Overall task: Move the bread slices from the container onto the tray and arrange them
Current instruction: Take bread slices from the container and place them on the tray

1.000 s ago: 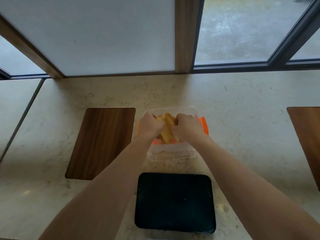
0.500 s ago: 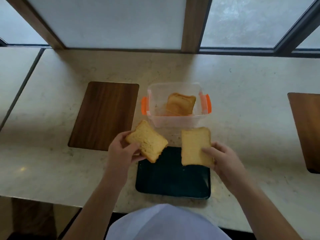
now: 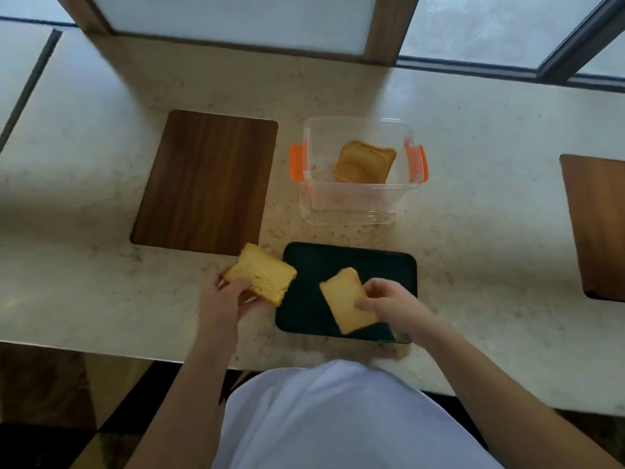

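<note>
While my right hand [image 3: 389, 304] pinches one bread slice [image 3: 346, 301] over the dark tray [image 3: 382, 265], my left hand [image 3: 225, 299] grips another slice [image 3: 260, 274]; next I set both flat.

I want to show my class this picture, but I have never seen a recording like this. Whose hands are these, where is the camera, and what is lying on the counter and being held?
There is no machine: a person wears a camera on the head, looking down at their own bare hands. On the marble counter lie a dark tray, a clear container with orange clips holding one bread slice, and a wooden board. The left hand holds a bread slice beside the tray; the right hand holds another slice over the tray.
</note>
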### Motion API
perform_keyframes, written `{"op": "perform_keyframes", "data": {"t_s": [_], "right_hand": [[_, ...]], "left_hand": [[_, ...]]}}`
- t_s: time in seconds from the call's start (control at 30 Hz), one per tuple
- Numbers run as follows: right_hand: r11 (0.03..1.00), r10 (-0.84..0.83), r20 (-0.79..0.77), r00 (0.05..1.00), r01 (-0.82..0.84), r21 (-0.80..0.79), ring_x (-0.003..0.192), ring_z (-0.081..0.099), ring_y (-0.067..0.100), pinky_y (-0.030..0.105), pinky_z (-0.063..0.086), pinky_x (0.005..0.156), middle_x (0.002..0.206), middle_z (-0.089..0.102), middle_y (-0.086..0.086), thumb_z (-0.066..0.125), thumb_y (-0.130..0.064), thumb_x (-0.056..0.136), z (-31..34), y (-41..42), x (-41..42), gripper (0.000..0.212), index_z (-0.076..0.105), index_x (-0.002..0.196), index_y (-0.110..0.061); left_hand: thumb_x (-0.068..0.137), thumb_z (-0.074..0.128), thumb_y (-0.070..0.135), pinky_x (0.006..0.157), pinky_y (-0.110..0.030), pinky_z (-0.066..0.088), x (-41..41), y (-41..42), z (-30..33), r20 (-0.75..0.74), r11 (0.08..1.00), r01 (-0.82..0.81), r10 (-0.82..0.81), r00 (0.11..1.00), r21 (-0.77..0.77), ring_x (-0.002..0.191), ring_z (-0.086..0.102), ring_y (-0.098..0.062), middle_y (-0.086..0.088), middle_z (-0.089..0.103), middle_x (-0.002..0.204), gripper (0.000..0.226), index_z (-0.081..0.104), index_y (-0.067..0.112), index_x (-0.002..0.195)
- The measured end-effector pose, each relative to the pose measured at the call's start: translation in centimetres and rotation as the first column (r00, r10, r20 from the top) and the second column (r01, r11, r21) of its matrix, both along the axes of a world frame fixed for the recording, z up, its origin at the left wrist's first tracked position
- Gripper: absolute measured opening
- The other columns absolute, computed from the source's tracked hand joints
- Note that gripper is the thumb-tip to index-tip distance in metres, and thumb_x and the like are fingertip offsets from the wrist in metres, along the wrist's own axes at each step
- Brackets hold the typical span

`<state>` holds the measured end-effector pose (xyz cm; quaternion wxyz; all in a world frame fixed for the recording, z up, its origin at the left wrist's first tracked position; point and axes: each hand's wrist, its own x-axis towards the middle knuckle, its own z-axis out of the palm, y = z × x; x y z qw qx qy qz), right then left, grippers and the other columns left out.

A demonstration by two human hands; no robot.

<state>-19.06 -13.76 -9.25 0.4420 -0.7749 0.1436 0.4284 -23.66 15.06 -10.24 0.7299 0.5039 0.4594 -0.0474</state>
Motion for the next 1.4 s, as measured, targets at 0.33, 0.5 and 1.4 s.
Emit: {"op": "perform_keyframes", "data": {"t_s": [0.33, 0.5, 1.4], "right_hand": [[0.862, 0.497, -0.086, 0.863, -0.503, -0.065, 0.1, 0.059, 0.018, 0.029, 0.053, 0.078, 0.114, 0.059, 0.002, 0.065, -0.021, 0.09, -0.7, 7.5, 10.1, 0.033, 0.057, 0.122, -0.019], [0.626, 0.747, -0.061, 0.662, -0.731, -0.272, 0.087, 0.055, 0.021, 0.029, 0.047, 0.068, 0.101, 0.058, 0.004, 0.058, -0.02, 0.089, -0.7, 10.3, 12.3, 0.024, 0.059, 0.111, -0.013], [0.482, 0.861, 0.297, 0.412, -0.481, -0.732, 0.129, 0.037, 0.036, 0.053, 0.038, 0.103, 0.141, 0.043, 0.012, 0.082, -0.046, 0.065, -3.3, 10.2, 3.9, 0.102, 0.027, 0.147, -0.019]], "left_hand": [[0.088, 0.064, -0.002, 0.064, -0.037, 0.063, -0.3, 3.5, -0.7, -0.014, 0.998, 0.006, -0.005, 1.0, 0.058, 0.1, 0.073, -0.032, -0.015, 0.066, 0.123, 0.046, 0.057, 0.012, 0.131], [0.089, 0.063, -0.002, 0.066, -0.038, 0.063, -0.9, 4.0, -1.0, -0.022, 0.998, 0.032, -0.03, 0.999, 0.058, 0.101, 0.072, -0.033, -0.017, 0.065, 0.122, 0.042, 0.055, 0.012, 0.129], [0.091, 0.064, -0.004, 0.065, -0.033, 0.063, 0.2, 5.2, -0.8, -0.072, 0.975, 0.208, -0.203, 0.977, 0.074, 0.102, 0.07, -0.029, -0.01, 0.063, 0.119, 0.044, 0.055, 0.015, 0.13]]}}
